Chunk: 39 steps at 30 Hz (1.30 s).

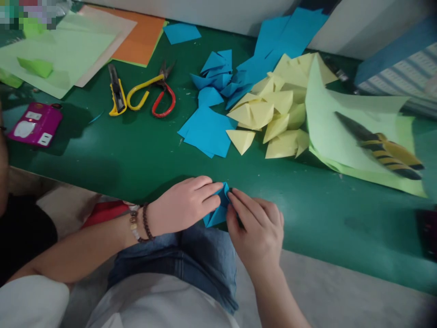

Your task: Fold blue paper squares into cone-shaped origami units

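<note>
A small folded piece of blue paper lies at the front edge of the green table, between my hands. My left hand, with bracelets at the wrist, presses its fingers on the paper's left side. From the right, my right hand pinches the paper's upper right edge with thumb and fingers. Beyond them are flat blue sheets, a pile of folded blue pieces and a heap of folded yellow pieces.
Red-and-yellow-handled pliers, a yellow cutter and a magenta device lie left. Striped-handled pliers rest on green sheets at right. Pale green sheets and an orange sheet lie back left. Another person's arm shows far left.
</note>
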{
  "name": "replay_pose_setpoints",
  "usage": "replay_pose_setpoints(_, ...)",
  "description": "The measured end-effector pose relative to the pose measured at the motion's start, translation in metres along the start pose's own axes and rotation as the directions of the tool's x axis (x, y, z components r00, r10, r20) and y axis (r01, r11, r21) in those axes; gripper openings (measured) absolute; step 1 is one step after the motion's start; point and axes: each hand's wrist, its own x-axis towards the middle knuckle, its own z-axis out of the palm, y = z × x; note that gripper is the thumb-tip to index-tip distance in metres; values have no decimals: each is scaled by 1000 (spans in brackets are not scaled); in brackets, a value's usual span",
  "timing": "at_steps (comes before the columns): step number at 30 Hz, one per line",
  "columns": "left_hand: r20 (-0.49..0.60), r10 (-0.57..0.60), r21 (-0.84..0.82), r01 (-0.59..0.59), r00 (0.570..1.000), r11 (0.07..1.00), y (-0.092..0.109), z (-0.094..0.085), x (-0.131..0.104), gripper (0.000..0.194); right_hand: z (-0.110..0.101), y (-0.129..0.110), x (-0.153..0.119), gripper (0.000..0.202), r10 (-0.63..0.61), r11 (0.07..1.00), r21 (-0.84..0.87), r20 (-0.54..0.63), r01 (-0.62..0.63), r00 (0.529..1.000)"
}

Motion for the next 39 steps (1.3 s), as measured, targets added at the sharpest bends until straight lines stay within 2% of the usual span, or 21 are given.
replay_pose_setpoints(7, 53, 30, 30, -32, 998, 999, -3, -2, 2, 20, 2, 4, -2, 31, -83, 994, 79, 33, 80, 996)
replay_pose_setpoints(15, 73, 26, 51, -30, 997, 998, -2, -3, 1, 21, 0, 5, 2, 25, -118, 991, 70, 50, 115, 992)
replay_pose_setpoints(23, 48, 28, 111, -33, 998, 993, -2, 3, 1, 33, -2, 4, 2, 25, -67, 997, 45, 11, 66, 998)
replay_pose_setpoints(39, 56, 18, 78, -23, 998, 997, -4, 3, 2, 32, -1, 7, 4, 26, -198, 977, 87, 49, 193, 979)
